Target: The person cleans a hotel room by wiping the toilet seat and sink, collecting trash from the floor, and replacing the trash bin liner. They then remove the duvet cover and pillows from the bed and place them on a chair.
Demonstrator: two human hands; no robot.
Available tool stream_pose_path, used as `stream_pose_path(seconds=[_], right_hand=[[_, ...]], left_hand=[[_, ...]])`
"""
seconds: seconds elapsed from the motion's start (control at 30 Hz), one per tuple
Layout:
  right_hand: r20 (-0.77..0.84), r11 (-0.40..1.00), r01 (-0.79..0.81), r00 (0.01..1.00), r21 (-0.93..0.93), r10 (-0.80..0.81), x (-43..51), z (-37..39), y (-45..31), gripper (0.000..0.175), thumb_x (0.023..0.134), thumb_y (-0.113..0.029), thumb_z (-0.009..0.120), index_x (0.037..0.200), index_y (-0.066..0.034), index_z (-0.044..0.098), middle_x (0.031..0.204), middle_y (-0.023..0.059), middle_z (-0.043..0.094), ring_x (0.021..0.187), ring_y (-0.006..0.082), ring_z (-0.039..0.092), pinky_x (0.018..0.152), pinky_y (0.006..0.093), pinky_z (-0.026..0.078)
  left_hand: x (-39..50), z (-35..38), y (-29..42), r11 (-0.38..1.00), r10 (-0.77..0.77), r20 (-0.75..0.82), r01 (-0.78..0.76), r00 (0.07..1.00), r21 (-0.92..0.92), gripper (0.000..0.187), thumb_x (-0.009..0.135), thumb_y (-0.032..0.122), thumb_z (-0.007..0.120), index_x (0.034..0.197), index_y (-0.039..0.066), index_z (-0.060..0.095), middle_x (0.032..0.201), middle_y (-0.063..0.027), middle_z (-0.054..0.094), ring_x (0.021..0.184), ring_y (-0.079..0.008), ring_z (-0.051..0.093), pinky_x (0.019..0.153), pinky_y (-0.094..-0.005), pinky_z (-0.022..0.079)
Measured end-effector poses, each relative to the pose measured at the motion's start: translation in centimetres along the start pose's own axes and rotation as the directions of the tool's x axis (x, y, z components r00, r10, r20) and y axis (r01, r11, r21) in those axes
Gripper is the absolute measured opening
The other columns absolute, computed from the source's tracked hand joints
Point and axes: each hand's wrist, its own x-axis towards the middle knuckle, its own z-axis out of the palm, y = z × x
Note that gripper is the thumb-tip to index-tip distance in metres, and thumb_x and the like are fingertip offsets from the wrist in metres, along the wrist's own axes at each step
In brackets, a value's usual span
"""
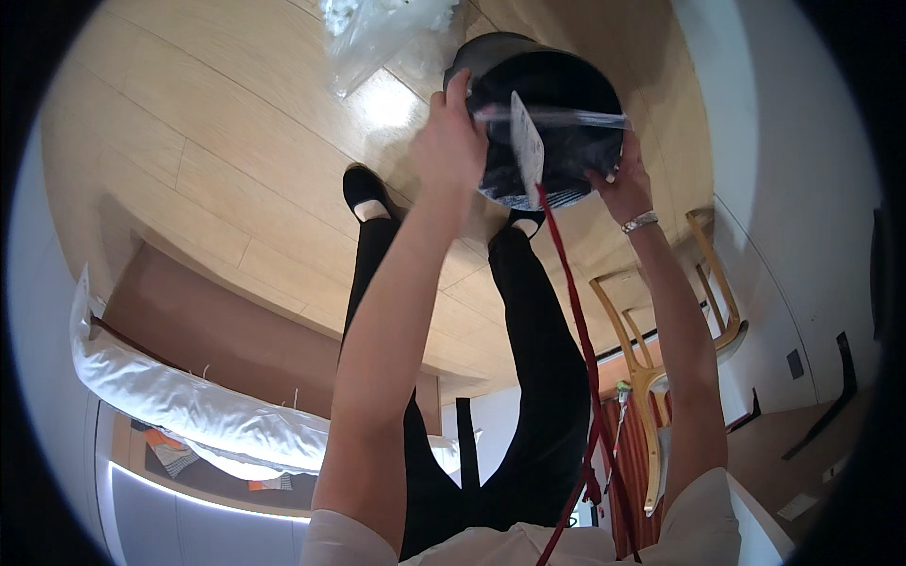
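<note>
A black bin, round and open-mouthed, is held above the floor in front of my feet. My left hand grips its left rim. My right hand holds the lower right side, its fingers partly behind the bin. A strip of clear plastic film stretches across the mouth between the hands; I cannot tell how much of it lies inside. A white card on a red lanyard hangs from my neck and covers part of the bin.
Beyond the bin, a clear plastic bag with white contents lies on the wood-look floor. Behind me at left is a bed with white bedding. A wooden chair stands near my right arm, beside the white wall.
</note>
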Motion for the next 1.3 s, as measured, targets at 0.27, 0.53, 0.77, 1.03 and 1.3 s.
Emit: stream_pose_path(seconds=[0.27, 0.53, 0.77, 1.03, 1.3], right_hand=[[0.204, 0.986, 0.046, 0.979, -0.157, -0.013, -0.3, -0.8, -0.5, 0.093, 0.068, -0.005, 0.071, 0.14, -0.0132, 0.013, 0.132, 0.0196, 0.038, 0.111, 0.0371, 0.05, 0.084, 0.042, 0.049], [0.348, 0.999, -0.027, 0.937, 0.02, 0.019, 3.3, -3.5, -2.2, 0.062, 0.091, -0.051, 0.039, 0.133, -0.0053, 0.035, 0.122, 0.0145, 0.051, 0.101, 0.0205, 0.056, 0.084, 0.0306, 0.045], [0.412, 0.788, -0.43, 0.877, 0.44, 0.247, 6.1, -0.1, -1.5, 0.067, 0.091, -0.057, 0.028, 0.134, -0.0061, 0.037, 0.125, 0.0072, 0.05, 0.108, 0.0171, 0.05, 0.092, 0.0283, 0.038], [0.005, 0.278, -0.068, 0.976, 0.958, 0.219, -10.6, -8.6, -17.0, 0.035, 0.094, -0.024, 0.042, 0.121, -0.0026, 0.049, 0.117, 0.0097, 0.054, 0.097, 0.016, 0.054, 0.087, 0.0342, 0.043], [-0.756, 0.895, 0.156, 0.607, 0.418, 0.247, -22.2, -34.7, -28.5, 0.028, 0.092, -0.028, 0.047, 0.108, -0.0055, 0.045, 0.059, -0.0003, 0.044, 0.043, 0.0066, 0.041, 0.036, 0.0199, 0.034]], left_hand=[[4.6, -3.1, -2.7, 0.993, -0.063, 0.534, 0.001, 0.843, 0.116, 0.033, 0.09, 0.029, 0.045, 0.09, 0.005, 0.067, 0.081, -0.0183, 0.064, 0.084, -0.0342, 0.061, 0.077, -0.0388, 0.048], [6.1, -1.1, -3.6, 0.886, 0.462, 0.304, -0.417, 0.833, -0.205, 0.035, 0.077, 0.0, 0.054, 0.11, 0.011, 0.061, 0.098, -0.0099, 0.065, 0.084, -0.026, 0.063, 0.079, -0.0315, 0.048], [6.5, 0.1, -8.1, 0.348, -0.06, 0.609, 0.589, 0.791, -0.729, 0.041, 0.079, -0.002, 0.057, 0.12, 0.004, 0.052, 0.104, -0.0085, 0.062, 0.092, -0.0163, 0.06, 0.072, -0.0241, 0.05], [-11.8, -5.1, -15.1, 0.367, -0.362, 0.484, 0.599, 0.797, -0.712, 0.022, 0.089, 0.013, 0.054, 0.106, -0.001, 0.057, 0.086, -0.0048, 0.062, 0.082, -0.0126, 0.06, 0.071, -0.021, 0.047], [-22.8, -13.0, -15.5, 0.109, -0.224, 0.545, 0.577, 0.808, -0.81, 0.029, 0.089, 0.02, 0.055, 0.113, 0.003, 0.054, 0.094, -0.0096, 0.064, 0.079, -0.0164, 0.063, 0.065, -0.0245, 0.048]])
